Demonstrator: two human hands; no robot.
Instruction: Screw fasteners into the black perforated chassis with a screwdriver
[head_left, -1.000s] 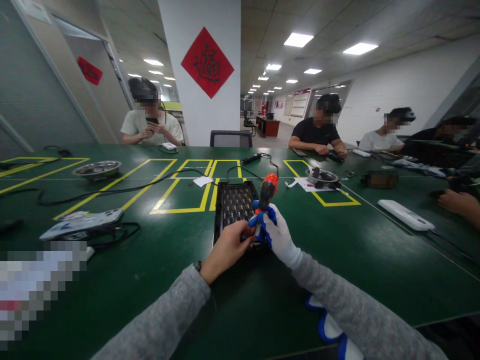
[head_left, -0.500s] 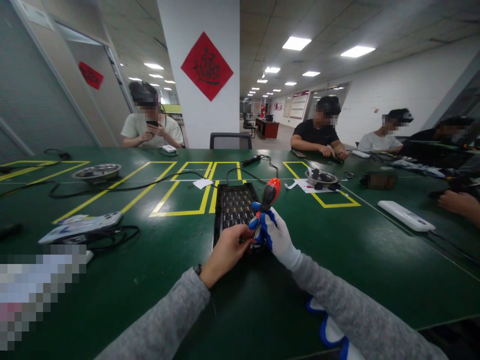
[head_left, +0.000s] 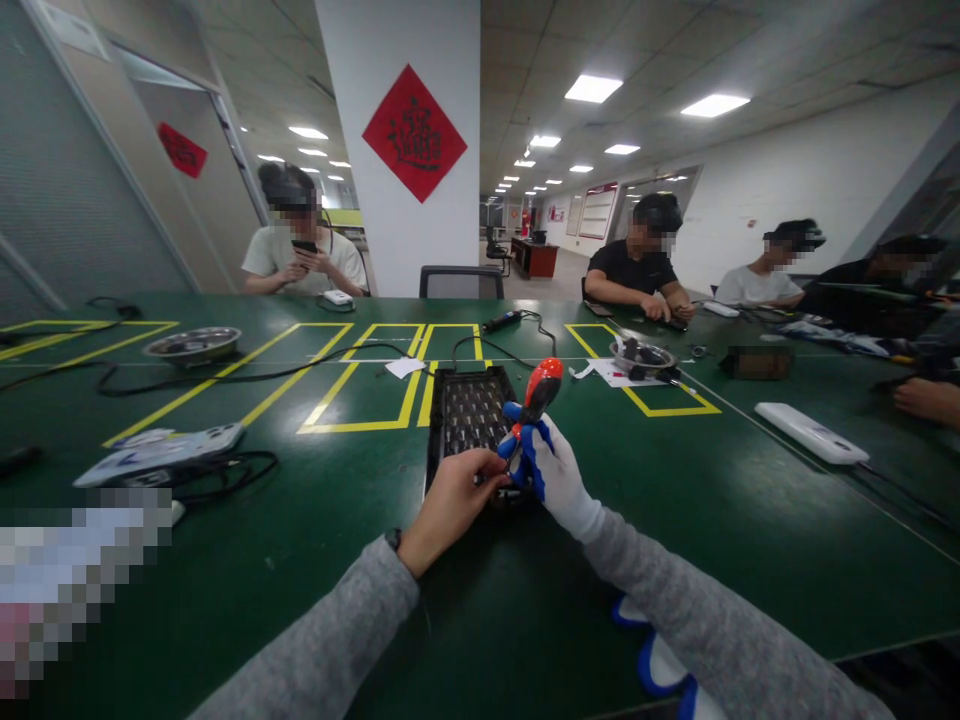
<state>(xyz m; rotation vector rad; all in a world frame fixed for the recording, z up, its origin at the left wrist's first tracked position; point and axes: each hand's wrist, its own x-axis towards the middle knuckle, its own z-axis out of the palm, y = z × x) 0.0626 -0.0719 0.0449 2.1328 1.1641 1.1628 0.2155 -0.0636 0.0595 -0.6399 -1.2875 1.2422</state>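
Note:
In my gloved right hand (head_left: 551, 465) is a screwdriver (head_left: 542, 388) with a red and black handle, held with the handle pointing up. The glove is white with blue fingers. My bare left hand (head_left: 459, 500) is pinched close to the screwdriver's lower end; whatever lies between its fingertips is too small to make out. Both hands are over the near end of an open black bit case (head_left: 436, 425), which holds rows of small metal bits (head_left: 474, 415). My hands hide the case's near part.
A blue-edged white glove (head_left: 664, 660) lies under my right forearm. Metal bowls (head_left: 193, 345) (head_left: 643, 358) stand left and right on the green table. A phone (head_left: 161, 455) with cables is at left, a white power bank-like block (head_left: 812, 432) at right. Several people sit around the table.
My hands have barely moved; the screwdriver handle has tilted slightly to the right. At the far right, a co-worker's hand has shifted a little to the right.

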